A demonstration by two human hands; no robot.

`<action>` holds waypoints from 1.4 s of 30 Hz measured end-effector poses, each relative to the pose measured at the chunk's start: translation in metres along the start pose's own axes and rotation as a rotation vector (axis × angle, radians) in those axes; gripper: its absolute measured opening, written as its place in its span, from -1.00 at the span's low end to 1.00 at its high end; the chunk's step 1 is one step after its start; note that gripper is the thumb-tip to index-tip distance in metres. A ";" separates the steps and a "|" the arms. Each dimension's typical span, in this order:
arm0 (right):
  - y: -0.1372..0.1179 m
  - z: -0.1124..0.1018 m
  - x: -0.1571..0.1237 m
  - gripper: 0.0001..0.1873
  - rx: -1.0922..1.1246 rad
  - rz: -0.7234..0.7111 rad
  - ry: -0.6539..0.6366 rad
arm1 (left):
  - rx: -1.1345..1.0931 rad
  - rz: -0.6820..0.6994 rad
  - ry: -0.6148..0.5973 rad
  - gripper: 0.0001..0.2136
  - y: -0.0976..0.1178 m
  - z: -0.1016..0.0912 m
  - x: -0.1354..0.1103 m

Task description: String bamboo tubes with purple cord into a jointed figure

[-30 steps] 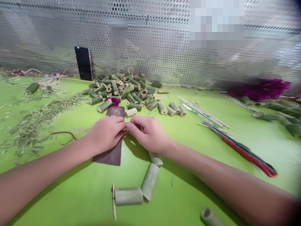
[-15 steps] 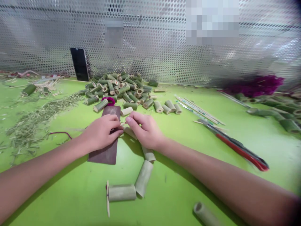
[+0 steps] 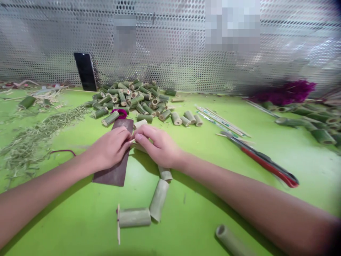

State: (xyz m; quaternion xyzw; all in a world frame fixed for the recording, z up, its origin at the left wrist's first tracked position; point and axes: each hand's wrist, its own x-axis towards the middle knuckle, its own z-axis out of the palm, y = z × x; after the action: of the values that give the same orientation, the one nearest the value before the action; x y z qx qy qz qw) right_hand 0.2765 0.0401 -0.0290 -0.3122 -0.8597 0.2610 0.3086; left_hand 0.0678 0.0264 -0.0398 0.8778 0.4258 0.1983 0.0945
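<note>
- Bamboo shavings [image 3: 32,142] are lying scattered across the green counter [image 3: 306,177] at far left, with a dark red cord [image 3: 62,152] curving just beside them.
- Black smartphone [image 3: 85,71] is leaning upright against a perforated metal screen [image 3: 186,46], behind a heap of cut green bamboo tubes [image 3: 128,101]; a magenta elastic loop [image 3: 119,113] is resting at the heap's front edge.
- Left hand [image 3: 108,148] is lying palm-down over a dark brown strip [image 3: 109,176], whose material cannot be settled.
- Right hand [image 3: 157,145] is closing in against the left, the two sets of fingertips meeting around a thin pale bamboo sliver [image 3: 131,141], mostly hidden; whether it is firmly pinched cannot be told. A pale bamboo tube [image 3: 140,147] is lying partly under the right palm.
- Sliver is probably light, stiff and prone to snapping, so it is best held near its ends between fingertips.
- Green bamboo tubes [image 3: 159,200] are lying on the counter below the hands, one touching a flat wooden stick [image 3: 118,224].
- Red-handled cutters [image 3: 269,163] are lying at right, below long flat sticks [image 3: 221,122], with bamboo stems [image 3: 306,124] and blurred magenta material [image 3: 285,92] beyond.
</note>
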 end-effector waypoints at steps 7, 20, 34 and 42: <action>-0.006 -0.001 0.002 -0.74 -0.091 0.039 -0.048 | 0.193 0.010 0.000 -0.86 -0.006 -0.008 -0.002; -0.011 -0.003 0.003 -0.73 -0.103 0.055 -0.099 | 0.479 -0.010 0.028 -0.87 -0.007 -0.009 -0.003; -0.006 -0.011 0.004 -0.71 -0.159 -0.120 -0.197 | -0.126 -0.281 -0.156 -0.79 0.005 -0.030 -0.008; -0.005 -0.013 0.004 -0.76 -0.239 -0.169 -0.209 | -0.083 -0.315 -0.160 -0.74 0.008 -0.031 -0.008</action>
State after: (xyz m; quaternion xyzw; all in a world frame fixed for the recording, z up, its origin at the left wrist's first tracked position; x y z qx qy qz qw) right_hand 0.2812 0.0433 -0.0155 -0.2445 -0.9352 0.1614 0.1991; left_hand 0.0558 0.0155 -0.0115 0.8085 0.5405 0.1279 0.1943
